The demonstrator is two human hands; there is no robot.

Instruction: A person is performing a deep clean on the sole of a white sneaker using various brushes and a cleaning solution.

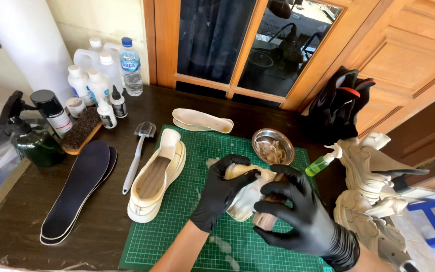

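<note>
Gloves, black and tight, cover both hands over a green cutting mat [187,236]. The left hand [220,194] is curled around a cream shoe [245,194], fingers wrapped over its top and thumb pressed against its near side, so the shoe sits gripped just above the mat. The right hand [300,216] is closed around a small wooden-handled brush [268,214], which touches the shoe's right side between the two hands; its bristles are hidden.

Just left of the left hand, a second cream shoe [154,179] lies on the mat with its opening up. Further left, off the mat on the dark table [16,221], rest a long-handled brush [137,156] and a pair of stacked black insoles [76,191]. Beyond the hands sit a small metal bowl [274,146] and two pale insoles [200,121]. Just right of the right hand lies a green spray bottle [320,163], and past it a pair of chunky off-white sneakers [368,196].

At the far left corner stand several white bottles [89,83], a clear water bottle [131,65], a black can [51,111], a dark green spray bottle [33,143] and a wooden scrub brush [81,130].
</note>
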